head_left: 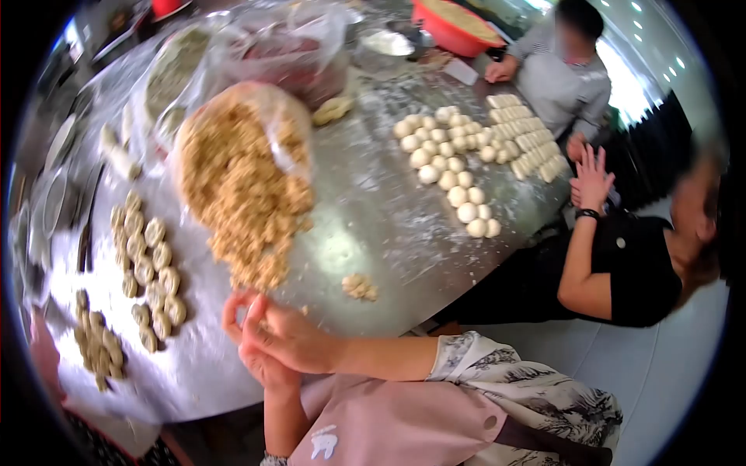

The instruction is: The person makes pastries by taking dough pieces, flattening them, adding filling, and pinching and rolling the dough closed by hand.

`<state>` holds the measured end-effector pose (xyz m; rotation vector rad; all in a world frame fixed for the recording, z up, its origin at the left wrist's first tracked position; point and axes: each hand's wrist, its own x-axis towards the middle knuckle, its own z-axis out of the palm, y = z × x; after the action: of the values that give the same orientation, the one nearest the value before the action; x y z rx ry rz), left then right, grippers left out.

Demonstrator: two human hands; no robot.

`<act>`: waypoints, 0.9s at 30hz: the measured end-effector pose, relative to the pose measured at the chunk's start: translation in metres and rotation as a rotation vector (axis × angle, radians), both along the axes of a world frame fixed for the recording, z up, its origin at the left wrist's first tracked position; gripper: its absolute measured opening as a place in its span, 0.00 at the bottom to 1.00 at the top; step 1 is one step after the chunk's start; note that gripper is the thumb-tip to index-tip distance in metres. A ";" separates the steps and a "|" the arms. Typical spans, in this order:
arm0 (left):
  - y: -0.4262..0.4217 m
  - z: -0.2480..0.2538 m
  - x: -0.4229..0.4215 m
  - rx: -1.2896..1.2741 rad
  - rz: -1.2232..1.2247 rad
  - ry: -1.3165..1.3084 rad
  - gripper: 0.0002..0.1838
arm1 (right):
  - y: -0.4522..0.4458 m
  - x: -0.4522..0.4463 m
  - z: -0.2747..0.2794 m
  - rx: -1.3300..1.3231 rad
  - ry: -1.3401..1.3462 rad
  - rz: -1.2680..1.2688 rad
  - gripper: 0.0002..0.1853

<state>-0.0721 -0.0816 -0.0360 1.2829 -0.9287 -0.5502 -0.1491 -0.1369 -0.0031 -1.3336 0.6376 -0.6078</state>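
My right hand (295, 335) comes in from the right and is curled over my left hand (268, 366), at the table's near edge. Between the closed fingers of both hands a little crumbly tan filling shows; most of it is hidden. Just beyond my fingers lies a large heap of crumbly tan filling (245, 186), spilling out of a clear plastic bag. A small pile of pale crumbs (360, 287) sits on the metal table (342, 241) to the right of the heap.
Coiled dough pieces (155, 272) lie at the left, more pieces (99, 346) nearer. White dough balls (466, 212) and cut pieces (532, 136) sit at the right. Two co-workers, in grey (556, 81) and black (641, 268), stand right. A red basin (443, 27) is behind.
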 end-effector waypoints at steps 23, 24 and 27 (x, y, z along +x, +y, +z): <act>0.017 0.004 -0.010 0.301 -0.578 -0.038 0.48 | -0.021 -0.015 -0.008 -0.630 0.468 -0.070 0.44; 0.021 0.003 -0.008 0.346 -0.612 -0.080 0.47 | -0.009 -0.018 0.003 -0.642 0.414 -0.023 0.44; 0.026 0.008 -0.008 0.428 -0.638 -0.241 0.46 | -0.018 -0.014 -0.004 -0.572 0.408 -0.026 0.46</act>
<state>-0.0800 -0.0551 -0.0281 1.4434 -1.4938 -1.1562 -0.1630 -0.1547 -0.0067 -2.0182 0.8479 -0.5633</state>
